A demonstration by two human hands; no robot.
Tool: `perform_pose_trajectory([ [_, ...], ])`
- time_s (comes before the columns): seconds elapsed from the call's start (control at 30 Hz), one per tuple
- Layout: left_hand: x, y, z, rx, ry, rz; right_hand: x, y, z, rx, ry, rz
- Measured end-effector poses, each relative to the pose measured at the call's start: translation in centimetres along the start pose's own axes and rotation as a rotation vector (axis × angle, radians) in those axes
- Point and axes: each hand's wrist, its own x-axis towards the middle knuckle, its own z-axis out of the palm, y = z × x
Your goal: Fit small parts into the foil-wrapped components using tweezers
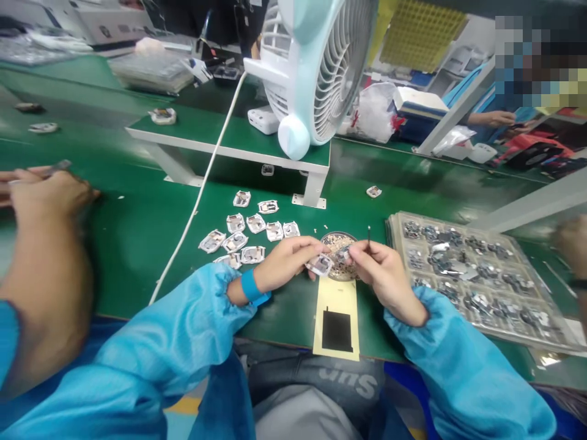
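Observation:
My left hand (291, 261), with a blue band at the wrist, is closed on a small white device housing (320, 265) with parts inside. Close beside it, my right hand (383, 275) pinches a small silvery part (343, 254). A thin dark rod-like tool (369, 235) also sticks up from the right fingers; its kind is unclear. Beneath both hands lies a round dish (339, 237) of tiny pale pieces. Below the dish is a yellow sheet (335, 294) bearing a black rectangle (337, 330). Several similar white housings (255, 223) lie to the left of my hands.
A compartment tray (463, 266) of metal parts lies at right. A fan (312, 73) stands on a raised green shelf (192, 137), its white cable (202, 183) crossing the table. Another person's hand (50, 189) is at left; a blurred arm shows at far right.

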Motion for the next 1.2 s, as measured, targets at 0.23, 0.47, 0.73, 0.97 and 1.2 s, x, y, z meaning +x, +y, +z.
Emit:
perform_pose_trajectory([
  [0.23,0.0,-0.1,-0.5,-0.084,0.139,0.059,0.0,0.8,0.7,0.085,-0.021,0.109],
  [0.47,-0.8,0.6,0.3,-0.046,0.086,0.093,0.2,1.7,1.8,-0.039,0.034,-0.006],
  [0.73,-1.0,0.1,0.5,0.054,0.08,0.127,0.4,2.0,1.7,-0.043,0.073,0.009],
  [0.97,-1.0,0.0,0.8,0.364,0.182,0.231,0.4,2.2,1.8,-0.06,0.08,0.001],
  [1.2,-1.1,-0.3,0.5,0.481,0.221,0.341,0.2,2.2,1.9,-0.093,0.112,-0.063],
])
